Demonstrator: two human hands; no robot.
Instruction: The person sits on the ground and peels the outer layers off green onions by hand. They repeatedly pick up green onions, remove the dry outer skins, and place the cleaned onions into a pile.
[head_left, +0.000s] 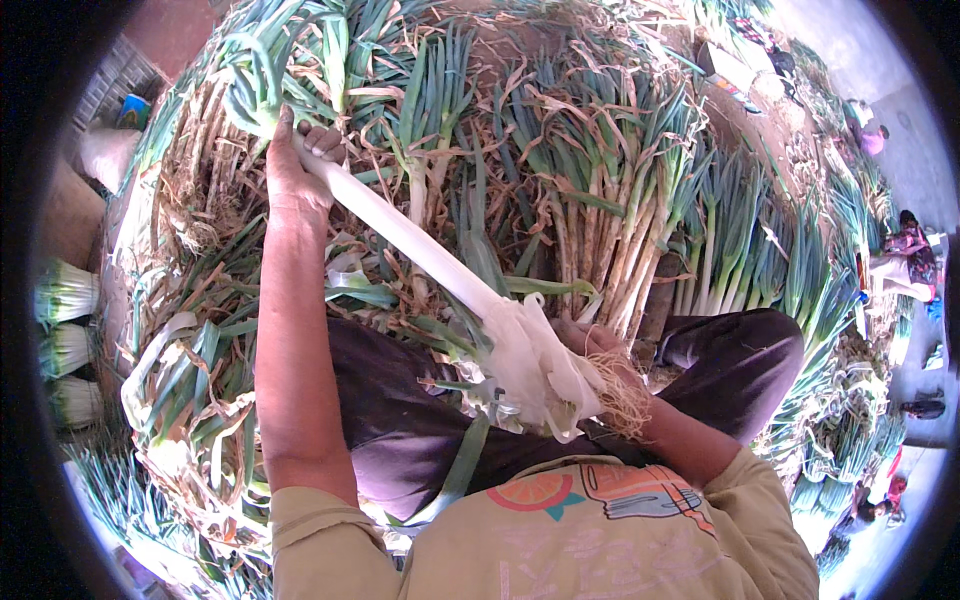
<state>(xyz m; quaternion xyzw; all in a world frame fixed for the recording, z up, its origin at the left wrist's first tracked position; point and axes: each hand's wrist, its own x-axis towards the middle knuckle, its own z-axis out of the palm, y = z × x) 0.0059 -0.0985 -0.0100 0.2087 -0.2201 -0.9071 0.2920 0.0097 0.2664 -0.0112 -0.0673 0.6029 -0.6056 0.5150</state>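
My left hand (304, 157) grips a long green onion (409, 236) just below its green leaves, thumb laid along the stalk. The smooth white shank slants down to the right across my lap. Around its lower end hangs a loose bundle of pale peeled skin (536, 364), and stringy roots (622, 394) spread beyond it. Behind those roots is my right hand (592, 337), partly hidden; whether its fingers hold anything cannot be made out. A loose green leaf (465, 457) lies across my dark trousers.
Unpeeled green onions with dry leaves (600, 202) stand in front. Leaf scraps (202, 405) pile up at left, beyond which lie bundles of trimmed white onions (71, 345). More green onions (727, 255) lean at right. Another person (907, 259) is at the far right.
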